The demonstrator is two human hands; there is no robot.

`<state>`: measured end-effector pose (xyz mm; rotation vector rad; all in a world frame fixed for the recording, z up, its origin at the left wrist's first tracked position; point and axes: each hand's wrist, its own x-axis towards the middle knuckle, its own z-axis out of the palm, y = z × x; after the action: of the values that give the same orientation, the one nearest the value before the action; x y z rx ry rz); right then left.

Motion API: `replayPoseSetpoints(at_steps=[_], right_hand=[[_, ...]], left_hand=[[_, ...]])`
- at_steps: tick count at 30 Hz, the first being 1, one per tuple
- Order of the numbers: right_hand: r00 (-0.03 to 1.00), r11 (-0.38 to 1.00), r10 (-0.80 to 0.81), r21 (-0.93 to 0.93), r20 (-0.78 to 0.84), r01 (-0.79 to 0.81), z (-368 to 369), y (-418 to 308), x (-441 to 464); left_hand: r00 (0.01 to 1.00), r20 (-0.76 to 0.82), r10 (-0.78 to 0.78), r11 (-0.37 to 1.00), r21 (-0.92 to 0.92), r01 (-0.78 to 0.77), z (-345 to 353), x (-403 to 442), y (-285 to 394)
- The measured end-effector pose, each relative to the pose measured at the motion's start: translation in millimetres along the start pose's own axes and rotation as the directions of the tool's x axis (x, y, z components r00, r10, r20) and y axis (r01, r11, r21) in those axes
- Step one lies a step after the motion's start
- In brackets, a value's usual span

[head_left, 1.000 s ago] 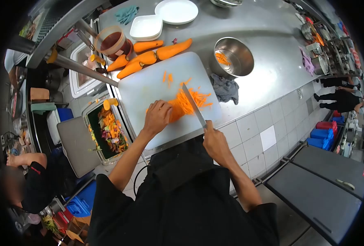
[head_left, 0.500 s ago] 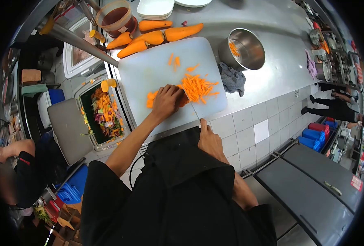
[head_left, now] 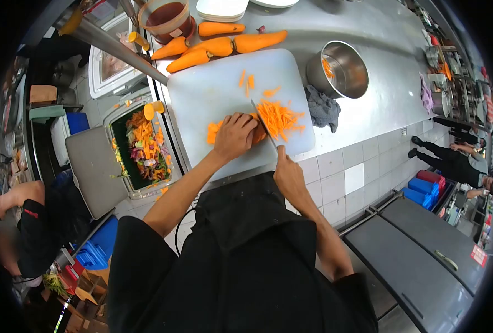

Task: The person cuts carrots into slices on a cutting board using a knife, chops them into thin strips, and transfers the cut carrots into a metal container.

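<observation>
My right hand (head_left: 288, 172) is closed round the handle of a knife (head_left: 266, 123), whose blade stands on the white cutting board (head_left: 202, 91). Bent fingers of my left hand (head_left: 235, 135) press on carrot slices (head_left: 259, 133) just left of the blade. The slices are partly hidden under that hand. Right of the blade lies a heap of carrot strips (head_left: 280, 118). A few loose strips (head_left: 250, 82) are farther up the board, and more carrot pieces (head_left: 212, 132) show left of my left hand.
Several peeled carrots (head_left: 260, 41) lie behind the board. To the right are a grey cloth (head_left: 321, 108) and a steel pot (head_left: 356, 72) with some carrot strips inside. A scrap bin (head_left: 141, 150) stands at left, below a tub of dark liquid (head_left: 166, 14). Other people are at both sides.
The knife has moved up and forward, so more of its blade shows over the board. My right hand has followed it. The whole view has shifted slightly.
</observation>
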<state>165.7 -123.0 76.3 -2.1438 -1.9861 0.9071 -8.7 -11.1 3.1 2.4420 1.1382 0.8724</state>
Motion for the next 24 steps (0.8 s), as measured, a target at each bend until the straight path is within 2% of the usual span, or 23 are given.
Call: replayPoseSetpoints(at_steps=[3,7,9,13,19,21,22,24], right_hand=[[0.999,0.999,-0.021,0.029,0.028,0.020,-28.1,-15.2,-5.8],[0.990,0.996,0.071,-0.066,0.122,-0.063,-30.4,-23.3,-24.1],[1.000,1.000,-0.013,-0.021,-0.010,0.013,-9.2,-11.3,-16.0],[0.999,0.999,-0.025,0.023,-0.036,0.026,5.0,-7.6,18.7],[0.999,0.998,0.010,0.061,0.032,-0.012,-30.8,-29.9,-16.1],[0.990,0.995,0.076,-0.067,0.119,-0.068,-31.3,-30.9,-25.5],[0.990,0.995,0.078,-0.065,0.120,-0.070,-19.8,-23.5,-17.4],[0.995,0.997,-0.076,-0.004,-0.065,0.076,12.1,-1.1,5.4]], left_hand=[[1.000,0.011,-0.022,1.000,-0.004,0.022,-3.0,8.5,-3.4],[0.998,0.057,-0.021,0.999,-0.030,0.023,-3.6,7.6,-3.1],[0.998,0.042,-0.038,0.999,-0.030,0.039,-3.6,6.2,-2.5],[0.996,0.080,-0.035,0.999,0.007,0.034,-1.5,7.6,-11.2],[0.999,0.028,-0.033,0.999,-0.036,0.034,-6.1,5.9,-1.0],[0.999,0.027,-0.019,1.000,-0.015,0.019,-4.1,6.2,-3.1],[0.999,0.030,-0.018,1.000,-0.016,0.018,-1.4,6.2,-6.4],[0.999,0.033,-0.022,1.000,-0.011,0.022,4.3,2.1,-8.1]])
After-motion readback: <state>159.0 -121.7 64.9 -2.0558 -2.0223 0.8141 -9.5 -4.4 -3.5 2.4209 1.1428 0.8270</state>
